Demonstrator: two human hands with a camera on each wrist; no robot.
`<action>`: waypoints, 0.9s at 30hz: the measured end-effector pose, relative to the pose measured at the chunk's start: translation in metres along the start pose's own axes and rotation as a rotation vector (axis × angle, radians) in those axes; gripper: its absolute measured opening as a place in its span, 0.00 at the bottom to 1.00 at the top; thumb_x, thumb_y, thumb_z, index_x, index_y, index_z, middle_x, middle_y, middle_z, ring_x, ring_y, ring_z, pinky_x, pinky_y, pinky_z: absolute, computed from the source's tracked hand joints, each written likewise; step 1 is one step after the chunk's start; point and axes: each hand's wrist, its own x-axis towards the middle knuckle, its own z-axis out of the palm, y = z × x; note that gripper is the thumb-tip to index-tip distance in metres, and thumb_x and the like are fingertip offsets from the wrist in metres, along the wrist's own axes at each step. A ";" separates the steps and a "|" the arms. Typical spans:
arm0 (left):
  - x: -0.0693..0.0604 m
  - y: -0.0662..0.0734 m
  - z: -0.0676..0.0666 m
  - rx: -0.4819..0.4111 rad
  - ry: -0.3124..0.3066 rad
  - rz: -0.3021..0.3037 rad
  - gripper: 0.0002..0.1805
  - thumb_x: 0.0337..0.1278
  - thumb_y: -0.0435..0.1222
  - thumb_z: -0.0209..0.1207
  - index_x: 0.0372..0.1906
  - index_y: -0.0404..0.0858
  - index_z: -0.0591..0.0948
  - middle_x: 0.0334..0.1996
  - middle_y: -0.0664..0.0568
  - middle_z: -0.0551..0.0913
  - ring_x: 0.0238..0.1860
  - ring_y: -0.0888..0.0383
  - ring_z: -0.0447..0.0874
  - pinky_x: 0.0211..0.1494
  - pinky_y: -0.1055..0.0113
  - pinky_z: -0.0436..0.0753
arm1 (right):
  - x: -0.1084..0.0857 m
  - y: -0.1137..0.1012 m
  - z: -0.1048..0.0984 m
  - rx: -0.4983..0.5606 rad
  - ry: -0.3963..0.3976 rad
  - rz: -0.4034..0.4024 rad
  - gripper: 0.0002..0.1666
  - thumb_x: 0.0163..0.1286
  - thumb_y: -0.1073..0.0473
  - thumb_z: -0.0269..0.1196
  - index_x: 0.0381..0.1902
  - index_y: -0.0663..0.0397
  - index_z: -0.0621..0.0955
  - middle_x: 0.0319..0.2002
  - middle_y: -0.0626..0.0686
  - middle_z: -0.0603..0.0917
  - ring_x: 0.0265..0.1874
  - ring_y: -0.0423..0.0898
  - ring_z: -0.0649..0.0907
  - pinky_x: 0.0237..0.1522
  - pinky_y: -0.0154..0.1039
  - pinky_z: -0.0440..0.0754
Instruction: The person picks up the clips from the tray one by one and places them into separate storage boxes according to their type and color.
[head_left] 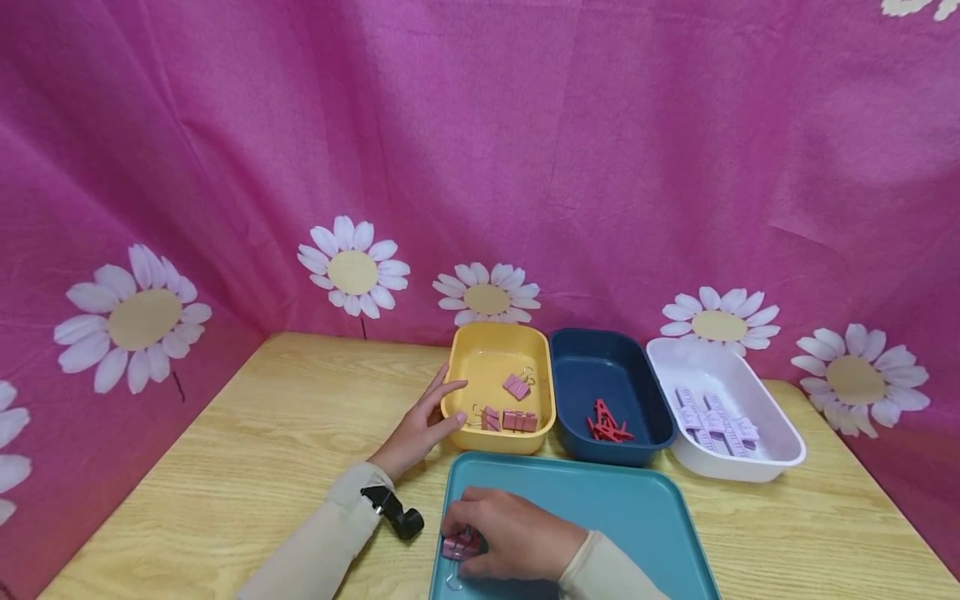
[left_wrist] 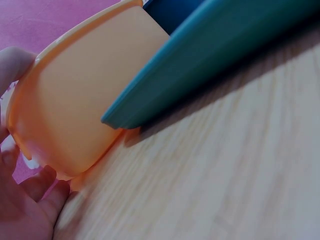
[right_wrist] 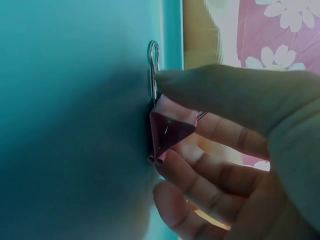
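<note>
My right hand point(head_left: 517, 533) pinches a pink binder clip point(head_left: 461, 546) low over the left part of the teal tray point(head_left: 585, 492). In the right wrist view the clip point(right_wrist: 172, 122) sits between thumb and fingers, one wire handle upright along the tray surface. At the left side of the yellow bin point(head_left: 498, 337), my left hand point(head_left: 420, 429) holds the rim, thumb and a finger over the edge. Lower fingers lie by its outer wall in the left wrist view. Several pink binder clips point(head_left: 519, 421) lie inside that bin.
Right of the yellow bin stands a navy bin point(head_left: 607, 346) with red clothespin-like clips point(head_left: 607, 425). Beside it, a white bin point(head_left: 780, 433) holds several pale lilac pieces point(head_left: 716, 425). A pink flowered cloth point(head_left: 480, 167) hangs behind the wooden table point(head_left: 337, 392).
</note>
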 end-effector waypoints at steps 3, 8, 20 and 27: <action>0.000 0.000 0.000 0.008 -0.002 -0.009 0.30 0.68 0.38 0.56 0.71 0.39 0.64 0.78 0.52 0.38 0.76 0.47 0.41 0.74 0.52 0.54 | 0.001 0.000 0.001 0.004 0.003 -0.012 0.15 0.59 0.56 0.70 0.44 0.42 0.82 0.34 0.36 0.74 0.30 0.30 0.74 0.31 0.24 0.75; 0.001 0.001 -0.001 0.034 -0.003 -0.011 0.30 0.68 0.39 0.56 0.72 0.41 0.64 0.78 0.51 0.37 0.76 0.47 0.41 0.74 0.52 0.54 | 0.001 0.000 0.002 0.001 0.005 -0.010 0.14 0.60 0.57 0.70 0.44 0.43 0.82 0.34 0.36 0.74 0.30 0.30 0.74 0.31 0.23 0.75; 0.001 0.001 -0.001 0.024 -0.001 -0.022 0.30 0.67 0.39 0.56 0.72 0.41 0.64 0.78 0.53 0.38 0.76 0.48 0.42 0.74 0.53 0.55 | 0.003 0.001 0.002 0.005 0.001 -0.030 0.13 0.60 0.57 0.70 0.44 0.43 0.82 0.33 0.37 0.75 0.31 0.29 0.74 0.31 0.23 0.75; 0.001 -0.001 -0.001 0.022 0.000 -0.009 0.30 0.67 0.38 0.57 0.71 0.40 0.64 0.78 0.51 0.38 0.76 0.46 0.41 0.74 0.52 0.54 | 0.002 0.000 0.000 0.035 -0.021 -0.031 0.15 0.61 0.60 0.70 0.46 0.44 0.82 0.33 0.36 0.75 0.31 0.30 0.75 0.32 0.23 0.76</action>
